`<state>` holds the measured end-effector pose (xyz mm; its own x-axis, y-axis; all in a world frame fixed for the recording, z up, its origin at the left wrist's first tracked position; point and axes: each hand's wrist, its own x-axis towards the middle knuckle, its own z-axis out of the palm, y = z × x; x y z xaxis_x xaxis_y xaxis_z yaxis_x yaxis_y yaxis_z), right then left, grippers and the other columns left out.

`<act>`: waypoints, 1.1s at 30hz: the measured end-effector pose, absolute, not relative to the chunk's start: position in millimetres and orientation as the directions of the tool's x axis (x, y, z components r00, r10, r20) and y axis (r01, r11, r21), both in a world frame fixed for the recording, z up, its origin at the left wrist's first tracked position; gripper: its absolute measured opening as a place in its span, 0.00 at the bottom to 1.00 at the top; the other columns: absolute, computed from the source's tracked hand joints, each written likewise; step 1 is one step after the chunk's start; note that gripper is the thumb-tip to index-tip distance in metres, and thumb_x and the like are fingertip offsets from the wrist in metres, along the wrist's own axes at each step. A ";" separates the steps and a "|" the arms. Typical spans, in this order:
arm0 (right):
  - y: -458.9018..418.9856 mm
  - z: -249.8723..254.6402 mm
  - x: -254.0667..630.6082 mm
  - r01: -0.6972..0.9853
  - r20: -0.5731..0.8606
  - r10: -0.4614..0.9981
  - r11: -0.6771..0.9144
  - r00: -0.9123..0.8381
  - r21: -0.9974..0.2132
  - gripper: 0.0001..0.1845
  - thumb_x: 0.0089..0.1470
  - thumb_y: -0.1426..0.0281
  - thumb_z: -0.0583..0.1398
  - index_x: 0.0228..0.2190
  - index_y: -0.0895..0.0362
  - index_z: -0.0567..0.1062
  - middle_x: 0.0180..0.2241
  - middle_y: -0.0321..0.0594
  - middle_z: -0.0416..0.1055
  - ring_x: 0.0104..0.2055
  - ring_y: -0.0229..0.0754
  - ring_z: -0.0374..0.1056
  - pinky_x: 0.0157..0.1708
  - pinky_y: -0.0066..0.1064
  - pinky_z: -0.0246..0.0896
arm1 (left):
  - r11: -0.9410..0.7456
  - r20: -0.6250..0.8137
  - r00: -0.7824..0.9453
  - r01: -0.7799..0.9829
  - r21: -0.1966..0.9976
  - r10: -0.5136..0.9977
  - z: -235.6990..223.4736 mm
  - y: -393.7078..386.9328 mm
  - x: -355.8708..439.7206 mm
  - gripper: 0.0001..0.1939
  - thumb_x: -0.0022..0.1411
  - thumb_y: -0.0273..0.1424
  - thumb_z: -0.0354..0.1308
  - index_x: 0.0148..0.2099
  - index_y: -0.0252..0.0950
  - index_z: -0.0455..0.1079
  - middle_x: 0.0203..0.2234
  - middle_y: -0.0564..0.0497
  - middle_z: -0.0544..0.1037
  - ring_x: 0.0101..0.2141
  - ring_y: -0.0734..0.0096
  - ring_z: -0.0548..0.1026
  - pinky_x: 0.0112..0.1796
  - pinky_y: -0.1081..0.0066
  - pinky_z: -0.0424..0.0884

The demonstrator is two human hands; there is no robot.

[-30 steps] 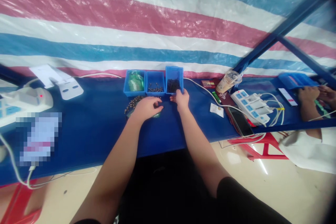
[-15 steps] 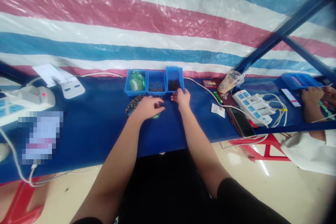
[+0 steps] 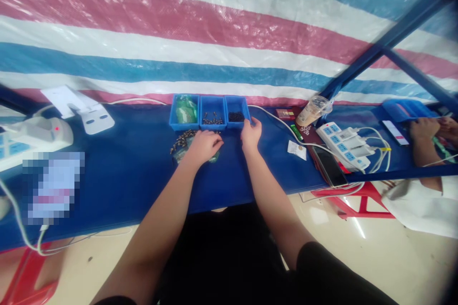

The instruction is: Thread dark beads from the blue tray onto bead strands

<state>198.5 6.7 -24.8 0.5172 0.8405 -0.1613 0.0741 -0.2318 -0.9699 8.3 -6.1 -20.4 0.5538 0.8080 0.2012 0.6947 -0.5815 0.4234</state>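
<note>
Three blue bins stand side by side on the blue table. The left bin holds a green plastic bag, the middle bin some small metal pieces, and the right bin a heap of small dark pieces. My right hand is at the front right corner of the right bin, thumb apart from the fingers. My left hand is over a clear bag and a pile of small brassy metal parts; its fingers are bent together, and anything between them is hidden.
To the right lie a plastic drink cup, a white packet, a phone and a power strip with cables. At the left are a white stand and another power strip. A co-worker's hands are far right.
The right bin has come down level with the other two. My right hand has shifted slightly at its front corner. The fingers of my left hand have closed together.
</note>
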 end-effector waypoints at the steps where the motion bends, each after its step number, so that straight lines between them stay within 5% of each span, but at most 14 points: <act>1: 5.7 -24.4 198.3 0.100 -0.113 0.759 -0.229 0.642 -0.968 0.27 0.63 0.62 0.52 0.61 0.59 0.59 0.30 0.36 0.69 0.29 0.39 0.68 0.29 0.28 0.65 | -0.575 0.216 0.541 0.689 0.441 0.813 -19.1 -6.3 8.3 0.13 0.69 0.35 0.53 0.40 0.38 0.78 0.34 0.45 0.81 0.40 0.57 0.75 0.46 0.59 0.64; 6: 2.3 -23.3 187.5 0.330 0.156 0.869 -0.009 0.470 -0.944 0.21 0.64 0.58 0.49 0.50 0.56 0.69 0.27 0.36 0.65 0.30 0.41 0.65 0.35 0.29 0.63 | -0.452 0.299 0.343 0.584 0.674 0.890 -12.9 -9.5 9.4 0.12 0.68 0.36 0.54 0.44 0.39 0.77 0.32 0.49 0.82 0.35 0.63 0.78 0.44 0.63 0.70; 12: -4.3 -21.1 168.0 0.212 0.181 0.961 0.137 0.209 -0.968 0.15 0.62 0.59 0.55 0.45 0.53 0.74 0.26 0.33 0.66 0.27 0.38 0.63 0.32 0.28 0.64 | -0.349 0.302 0.182 0.343 0.872 0.936 -18.7 -10.9 11.3 0.11 0.66 0.37 0.56 0.43 0.37 0.75 0.34 0.48 0.83 0.31 0.68 0.79 0.36 0.68 0.74; 17: -5.6 -24.2 165.8 0.147 0.118 0.991 0.126 -0.066 -0.981 0.14 0.62 0.60 0.58 0.43 0.53 0.78 0.31 0.36 0.73 0.29 0.37 0.68 0.34 0.29 0.67 | -0.289 0.261 0.149 0.216 0.933 0.954 -21.9 -6.7 12.6 0.09 0.64 0.36 0.55 0.40 0.37 0.73 0.33 0.48 0.82 0.33 0.66 0.81 0.39 0.66 0.77; 24: -3.3 -24.6 169.0 0.121 0.134 0.986 0.145 -0.099 -0.982 0.13 0.57 0.59 0.63 0.38 0.55 0.78 0.30 0.37 0.75 0.29 0.36 0.69 0.34 0.29 0.66 | -0.223 0.218 0.064 0.095 0.970 0.974 -14.0 -2.1 11.3 0.08 0.62 0.34 0.56 0.37 0.35 0.72 0.26 0.50 0.80 0.29 0.68 0.79 0.36 0.68 0.76; 33: 1.8 -38.2 170.1 0.048 0.229 0.972 0.232 -0.056 -0.972 0.20 0.55 0.51 0.64 0.36 0.56 0.77 0.26 0.36 0.73 0.25 0.36 0.67 0.26 0.29 0.65 | -0.298 0.288 0.082 0.188 0.936 0.954 -33.0 3.8 10.3 0.12 0.65 0.39 0.60 0.44 0.37 0.76 0.33 0.49 0.82 0.32 0.67 0.81 0.38 0.68 0.78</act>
